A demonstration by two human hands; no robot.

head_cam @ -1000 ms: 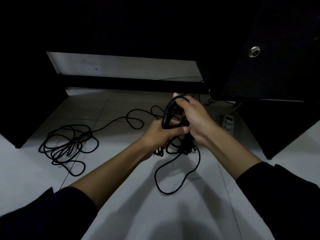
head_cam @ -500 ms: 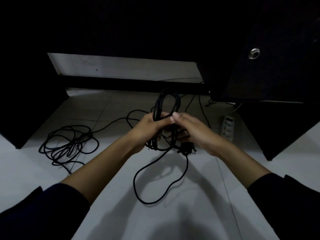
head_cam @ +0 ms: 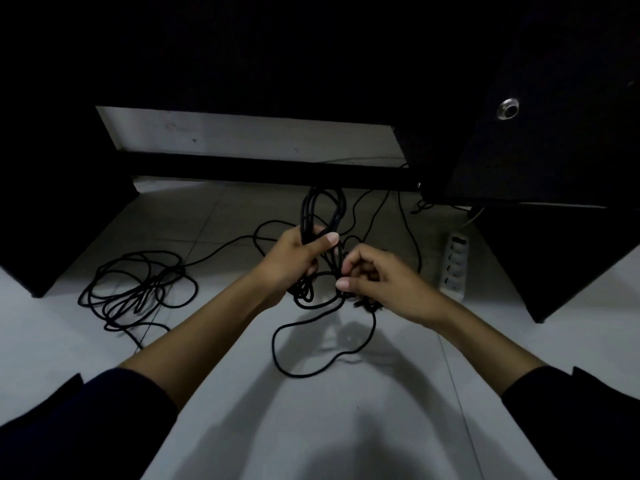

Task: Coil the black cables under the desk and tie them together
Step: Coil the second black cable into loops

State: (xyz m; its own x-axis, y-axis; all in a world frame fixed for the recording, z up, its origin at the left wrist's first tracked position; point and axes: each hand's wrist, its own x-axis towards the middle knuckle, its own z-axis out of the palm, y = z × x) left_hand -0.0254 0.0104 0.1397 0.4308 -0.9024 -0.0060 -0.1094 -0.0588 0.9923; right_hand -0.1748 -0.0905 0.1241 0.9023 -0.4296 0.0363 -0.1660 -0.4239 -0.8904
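The thin black round cable bundle [head_cam: 322, 216] is folded in several long loops, and the left hand [head_cam: 298, 261] is closed around its middle, with the thumb pressed across the strands. The top loops stand upright above this hand, and shorter loops hang under it. Just beside it, the right hand [head_cam: 377, 282] pinches a strand of the same cable between thumb and curled fingers; a dark plug end seems to hang under this hand, but it is not clear. From there one loose loop [head_cam: 311, 344] falls to the floor below both hands. Far to the left of the left hand, a second tangled black cable pile [head_cam: 138, 289] lies on the pale tiled floor [head_cam: 346, 427]. To the right of the right hand lies a white power strip [head_cam: 455, 265], near the dark desk panel [head_cam: 554, 116]. The room is dim. Compared with half a second ago, the right hand has moved a little apart from the left, and its fingers are more curled.
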